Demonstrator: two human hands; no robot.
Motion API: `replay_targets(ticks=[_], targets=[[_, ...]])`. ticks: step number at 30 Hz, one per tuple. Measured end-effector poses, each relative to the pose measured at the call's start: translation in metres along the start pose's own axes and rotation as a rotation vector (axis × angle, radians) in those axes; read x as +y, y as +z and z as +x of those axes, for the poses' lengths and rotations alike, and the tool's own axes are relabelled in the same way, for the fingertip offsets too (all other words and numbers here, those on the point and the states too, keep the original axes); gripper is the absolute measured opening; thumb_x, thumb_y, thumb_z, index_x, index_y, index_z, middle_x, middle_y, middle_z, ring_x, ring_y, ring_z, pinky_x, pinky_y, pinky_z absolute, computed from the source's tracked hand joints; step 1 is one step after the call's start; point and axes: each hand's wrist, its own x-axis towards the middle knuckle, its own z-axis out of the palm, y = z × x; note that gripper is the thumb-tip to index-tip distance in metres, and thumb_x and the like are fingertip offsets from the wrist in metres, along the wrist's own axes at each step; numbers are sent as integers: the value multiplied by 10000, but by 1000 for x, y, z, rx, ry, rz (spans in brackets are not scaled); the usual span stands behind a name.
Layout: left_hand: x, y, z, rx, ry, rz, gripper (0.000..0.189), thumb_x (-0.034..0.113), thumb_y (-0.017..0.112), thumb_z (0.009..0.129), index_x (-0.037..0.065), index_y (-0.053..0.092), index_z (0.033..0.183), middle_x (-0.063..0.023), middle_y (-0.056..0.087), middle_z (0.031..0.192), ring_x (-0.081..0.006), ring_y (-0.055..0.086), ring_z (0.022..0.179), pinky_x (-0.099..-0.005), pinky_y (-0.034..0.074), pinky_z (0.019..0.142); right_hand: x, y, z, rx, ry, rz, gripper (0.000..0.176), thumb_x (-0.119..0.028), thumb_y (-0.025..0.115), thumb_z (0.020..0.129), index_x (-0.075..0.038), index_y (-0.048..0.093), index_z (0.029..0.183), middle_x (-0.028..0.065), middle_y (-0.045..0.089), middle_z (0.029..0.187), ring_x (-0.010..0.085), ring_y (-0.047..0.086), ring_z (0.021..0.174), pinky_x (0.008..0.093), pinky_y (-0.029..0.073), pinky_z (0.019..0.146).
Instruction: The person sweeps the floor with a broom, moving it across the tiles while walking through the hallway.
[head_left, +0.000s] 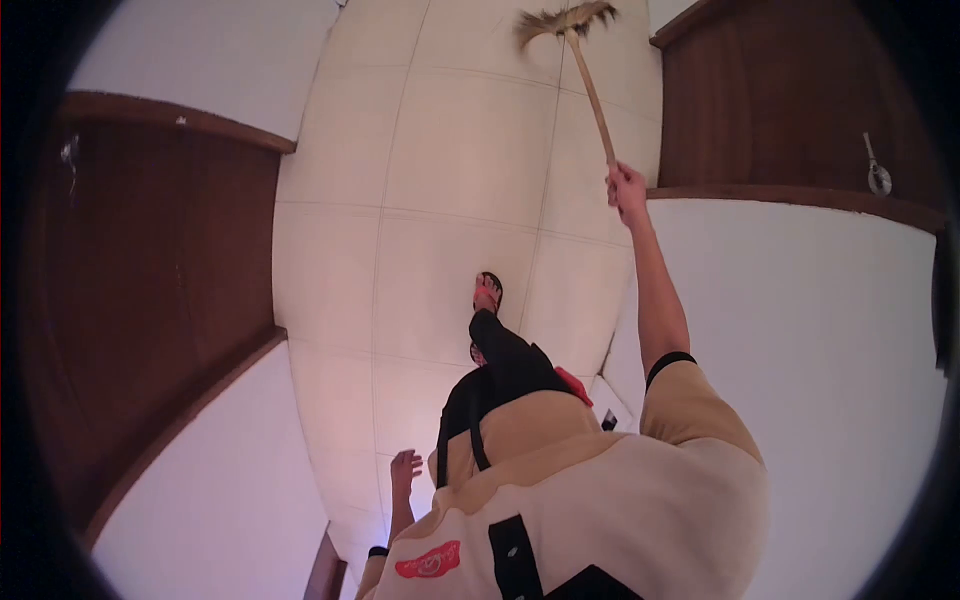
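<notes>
A broom with a light wooden handle (591, 95) reaches up the view, its brown bristles (566, 22) near the tiled floor at the top. The end of the handle is in my right hand (627, 193), its fingers wrapped round it, with the arm stretched far forward. Low at the left, my left hand (406, 467) hangs beside my body, fingers apart and holding nothing. The floor lies below it.
Pale floor tiles (455, 255) run between white walls. Brown wooden doors stand at the left (160, 250) and at the upper right (780, 100). My sandalled foot (487, 292) is on the tiles in the middle.
</notes>
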Motion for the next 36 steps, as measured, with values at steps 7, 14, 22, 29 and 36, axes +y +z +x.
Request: replay_targets(ticks=[7, 14, 22, 29, 36], targets=[[-40, 41, 10, 24, 61, -234, 258, 278, 476, 795, 60, 517, 928, -75, 580, 790, -151, 563, 682, -259, 445, 519, 4, -4, -183, -360, 186, -561, 181, -184, 477, 758, -5, 484, 735, 45, 481, 519, 107, 452, 386, 241, 346, 322], [-108, 90, -10, -17, -41, -279, 265, 266, 470, 793, 48, 525, 933, -78, 582, 791, -147, 562, 677, -250, 438, 508, 74, 75, -270, -1179, 469, -563, 116, -95, 555, 737, 8, 507, 762, 25, 464, 484, 84, 409, 351, 229, 304, 325], [-72, 108, -43, 255, -146, -469, 255, 274, 484, 789, 62, 518, 927, -61, 576, 763, -128, 547, 636, -247, 428, 484, 237, 225, -142, -1456, -46, -1217, 305, -98, 637, 548, 12, 588, 829, 83, 528, 596, 174, 506, 451, 289, 431, 381], [-3, 173, -67, 108, -359, -344, 258, 274, 475, 785, 66, 528, 927, -65, 585, 763, -148, 563, 653, -272, 443, 501, -51, 133, 253, -819, 154, -1235, 332, -75, 610, 579, -50, 586, 909, 36, 491, 531, 114, 440, 411, 261, 393, 351], [95, 215, -72, 153, -311, -374, 271, 256, 454, 804, 34, 520, 946, -87, 587, 803, -152, 569, 673, -258, 451, 508, -150, 120, 418, -106, -940, -1280, 253, -99, 550, 700, 0, 561, 933, 54, 510, 561, 119, 429, 371, 255, 361, 322]])
